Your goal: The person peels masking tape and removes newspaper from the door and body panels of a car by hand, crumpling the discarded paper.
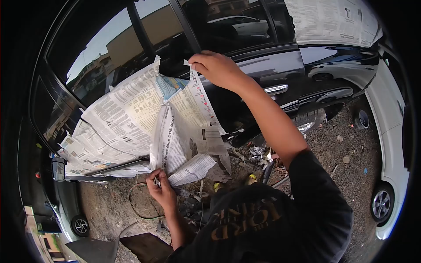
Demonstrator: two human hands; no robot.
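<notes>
Nearest is the person's black shirt (280, 219), with gold lettering across it, and yellow shoes (252, 177) peek out beyond it. The left hand (161, 186) is low beside the loose newspaper (173, 144), its thumb and fingers closed in a pinch on the bottom edge. This newspaper hangs creased and partly folded in front of the car door. The right hand (204, 68) reaches farther and higher, fingers drawn together on the paper's top corner, close below the window. How firmly either hand presses cannot be told.

Below the paper, stony ground (333, 149) carries scraps of litter and a thin hose (131, 206). Behind the paper stands the black car (258, 65), its shiny door handle (276, 90) to the right of the loose newspaper. More newspaper sheets (118, 118) cover the door to the left, and another covered patch (329, 22) shows at the upper right. Farther off, a white car (388, 144) stands at the right and a wheel (80, 225) of another vehicle at the left.
</notes>
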